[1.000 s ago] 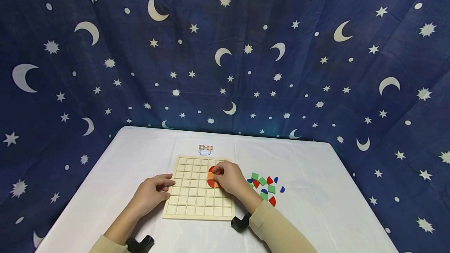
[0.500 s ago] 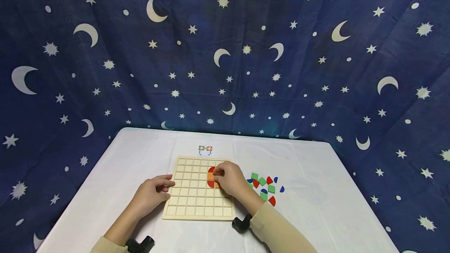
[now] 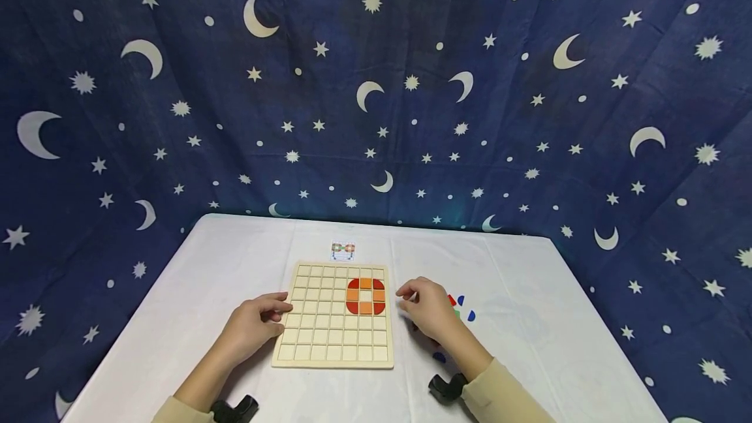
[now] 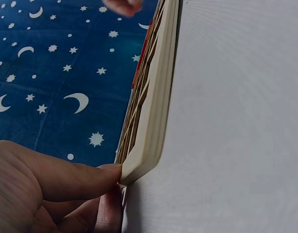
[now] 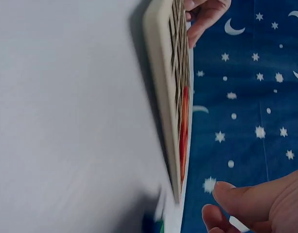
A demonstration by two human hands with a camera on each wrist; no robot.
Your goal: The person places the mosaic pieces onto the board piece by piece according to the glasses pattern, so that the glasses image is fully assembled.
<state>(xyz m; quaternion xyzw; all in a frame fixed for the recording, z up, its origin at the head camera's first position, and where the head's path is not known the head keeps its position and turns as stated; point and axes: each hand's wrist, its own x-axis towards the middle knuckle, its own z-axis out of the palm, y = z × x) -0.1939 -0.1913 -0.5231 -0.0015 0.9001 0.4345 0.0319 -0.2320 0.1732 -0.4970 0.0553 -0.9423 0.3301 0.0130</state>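
Observation:
A pale wooden board (image 3: 317, 333) with a square grid lies on the table. Red quarter-round pieces (image 3: 378, 308) and orange squares (image 3: 365, 307) form a rounded ring around one bare cell on its upper right. My left hand (image 3: 254, 327) rests at the board's left edge, thumb and fingertips apart along it; in the left wrist view the thumb (image 4: 97, 180) touches the board near its corner. My right hand (image 3: 431, 309) is off the board's right side, above the loose pieces, fingers loosely bent with nothing between them. It hides most of those pieces.
Loose pieces show around my right hand, among them blue half-rounds (image 3: 472, 316) and a red piece (image 3: 451, 299). A small printed pattern card (image 3: 343, 251) lies behind the board. A dark blue curtain (image 3: 376, 149) with moons and stars rises behind the white table (image 3: 247, 247).
My right hand has left the ring on the board and moved right, over the loose pieces. The ring's right side now shows, with red corners and an orange square. My left hand stays put.

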